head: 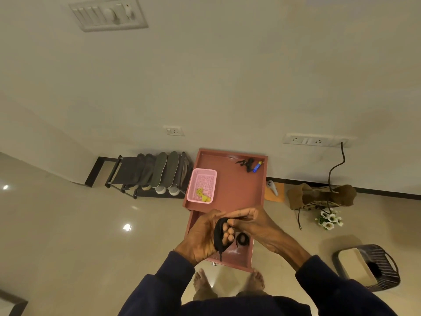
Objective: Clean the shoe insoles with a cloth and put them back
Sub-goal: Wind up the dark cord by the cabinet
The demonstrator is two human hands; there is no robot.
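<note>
My left hand (200, 240) holds a black shoelace (219, 237) looped around its fingers, with one end hanging down. My right hand (252, 223) pinches the lace's upper part, just above the left fingers. Both hands hover over the open drawer (241, 258) of a red-brown cabinet (237, 190). A second black lace (242, 239) lies coiled in the drawer. Two dark insoles (165, 168) lean upright against shoes on a black shoe rack (118, 172) left of the cabinet. A yellow cloth (202, 195) lies crumpled in a pink basket (193, 185) on the cabinet top.
A black object (247, 164) and a blue tube (257, 166) lie at the cabinet's back right corner. On the floor to the right are an orange mat (281, 193) with a white controller (272, 187), a brown bag (319, 195), white flowers (329, 221) and a dark basket (382, 265). My bare feet (230, 282) stand before the drawer.
</note>
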